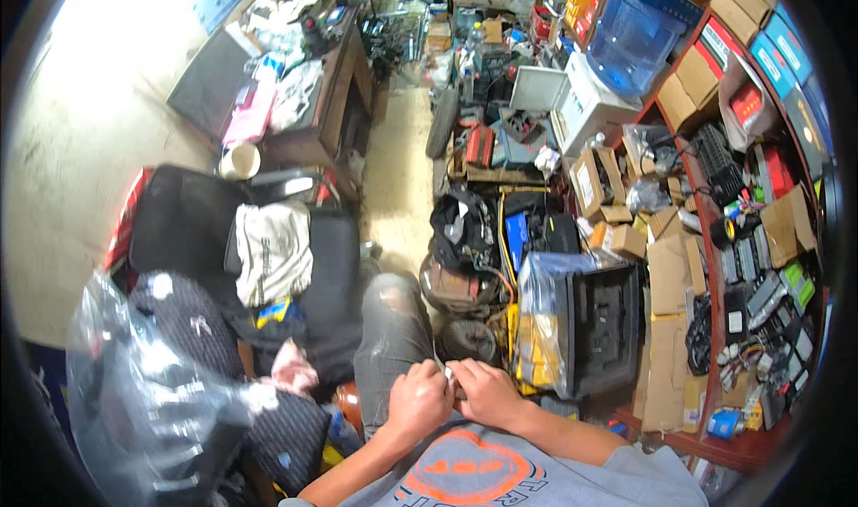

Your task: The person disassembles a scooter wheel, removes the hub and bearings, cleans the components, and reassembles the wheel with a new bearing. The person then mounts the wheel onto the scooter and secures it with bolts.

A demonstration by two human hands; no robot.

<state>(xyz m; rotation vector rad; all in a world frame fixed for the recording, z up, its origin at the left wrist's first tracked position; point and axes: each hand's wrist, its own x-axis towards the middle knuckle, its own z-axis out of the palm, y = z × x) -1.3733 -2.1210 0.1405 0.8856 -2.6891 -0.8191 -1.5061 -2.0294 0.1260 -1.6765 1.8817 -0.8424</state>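
Note:
Close together in front of my grey shirt (572, 471), both hands are raised over my lap. My left hand (420, 400) is closed, its fingers curled inward. Right beside it, my right hand (484, 392) is closed too, thumb and fingers pinched together. A small whitish bit (448, 375) shows between the fingertips of the two hands; it is too small to name. My knee in dark grey trousers (391, 319) is just beyond the left hand.
On the left stand a black chair (335, 270) with a white cloth (273, 252) and a clear plastic bag (152, 400). To the right are a black plastic case (603, 328), cardboard boxes (672, 283) and a cluttered red-brown shelf (712, 364). A strip of floor (393, 167) runs ahead.

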